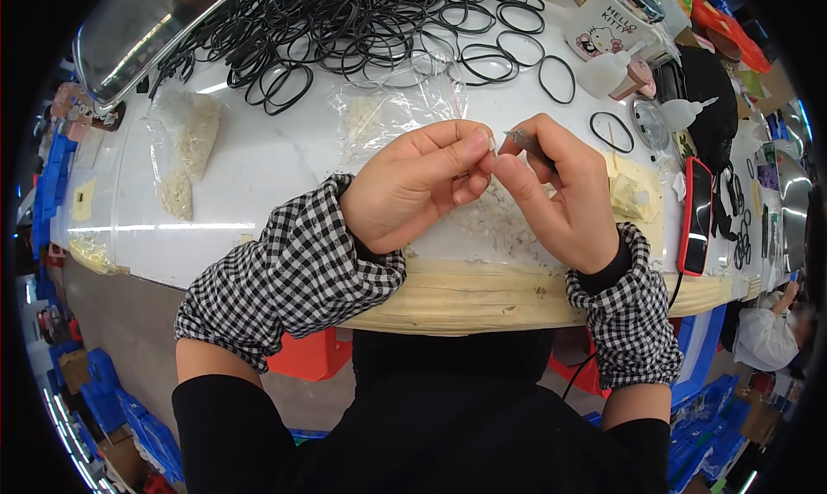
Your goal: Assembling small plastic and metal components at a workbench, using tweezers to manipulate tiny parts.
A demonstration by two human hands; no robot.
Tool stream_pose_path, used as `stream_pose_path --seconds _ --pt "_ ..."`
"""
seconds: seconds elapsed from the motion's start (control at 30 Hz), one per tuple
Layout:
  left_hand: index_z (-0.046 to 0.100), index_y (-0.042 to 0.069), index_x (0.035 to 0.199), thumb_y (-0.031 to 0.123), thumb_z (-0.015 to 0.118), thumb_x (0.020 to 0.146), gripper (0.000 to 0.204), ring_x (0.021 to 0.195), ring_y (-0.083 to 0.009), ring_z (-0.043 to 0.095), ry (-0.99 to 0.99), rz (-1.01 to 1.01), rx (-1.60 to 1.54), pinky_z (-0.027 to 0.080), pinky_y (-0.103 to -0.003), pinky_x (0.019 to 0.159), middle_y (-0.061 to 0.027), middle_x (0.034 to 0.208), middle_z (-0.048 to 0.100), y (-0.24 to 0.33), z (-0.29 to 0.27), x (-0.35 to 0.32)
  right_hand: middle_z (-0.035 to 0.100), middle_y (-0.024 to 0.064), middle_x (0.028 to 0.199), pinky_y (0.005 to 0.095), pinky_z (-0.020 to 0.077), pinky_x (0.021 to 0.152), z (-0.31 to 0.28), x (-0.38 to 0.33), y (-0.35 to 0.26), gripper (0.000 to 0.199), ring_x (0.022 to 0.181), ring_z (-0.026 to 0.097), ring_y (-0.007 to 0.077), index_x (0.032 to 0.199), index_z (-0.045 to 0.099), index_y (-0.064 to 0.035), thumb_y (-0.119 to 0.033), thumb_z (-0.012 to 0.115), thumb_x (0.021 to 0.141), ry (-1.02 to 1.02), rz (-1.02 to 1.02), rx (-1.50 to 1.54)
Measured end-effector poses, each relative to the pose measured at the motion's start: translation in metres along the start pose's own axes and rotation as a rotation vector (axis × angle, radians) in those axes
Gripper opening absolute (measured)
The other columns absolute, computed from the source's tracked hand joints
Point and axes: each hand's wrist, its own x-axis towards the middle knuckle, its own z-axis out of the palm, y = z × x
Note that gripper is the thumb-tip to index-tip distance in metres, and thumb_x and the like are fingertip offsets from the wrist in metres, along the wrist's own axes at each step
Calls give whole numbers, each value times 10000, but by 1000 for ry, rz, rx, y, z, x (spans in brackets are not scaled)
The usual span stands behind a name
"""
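My left hand [419, 182] and my right hand [560, 192] meet fingertip to fingertip above the white table [258, 167]. The left thumb and forefinger pinch something tiny that I cannot make out. My right hand holds a thin dark metal tool [527, 142], like tweezers, pointing at that pinch. Below the hands lies a scatter of small white pieces [495, 218]. Both wrists wear black-and-white checked sleeve covers [301, 270].
A heap of black rubber rings [345, 20] covers the far table. Clear bags of white bits [185, 145] lie left. A metal tray [138, 29] sits far left. A white mug [612, 20], glue bottles [689, 111] and a red-cased phone [694, 218] sit at right.
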Motion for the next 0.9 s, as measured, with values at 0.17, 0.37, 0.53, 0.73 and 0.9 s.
stream_pose_path --seconds 0.17,0.37,0.53,0.73,0.9 --pt "562 53 996 221 496 959 184 746 -53 488 -28 -2 10 415 -186 683 27 842 546 1 0 0 449 80 537 309 336 439 -2 -1 1 332 446 423 218 697 510 -31 -296 648 842 -86 41 -112" --pt "497 43 1102 246 449 977 243 729 -56 429 -92 1 80 362 -168 618 23 855 506 1 -3 1 419 87 506 318 325 435 -1 -2 3 358 439 419 224 667 493 -34 -304 624 861 -94 51 -102" --pt "495 55 1125 228 446 979 232 727 -59 432 -79 6 88 364 -168 615 25 851 507 0 -4 1 405 90 505 315 312 432 2 -3 7 371 436 400 221 661 475 -29 -302 615 870 -89 57 -61" --pt "497 60 1115 229 449 978 222 720 -55 434 -76 33 112 365 -162 616 28 838 505 1 -4 0 394 91 500 307 305 429 5 -2 6 374 433 382 209 653 464 -24 -286 608 879 -92 67 -22" --pt "499 64 1087 230 458 975 204 711 -44 433 -86 49 142 364 -157 615 37 820 489 2 -2 1 371 93 494 299 296 426 4 -3 6 376 432 353 194 646 457 -20 -270 596 890 -94 59 13"
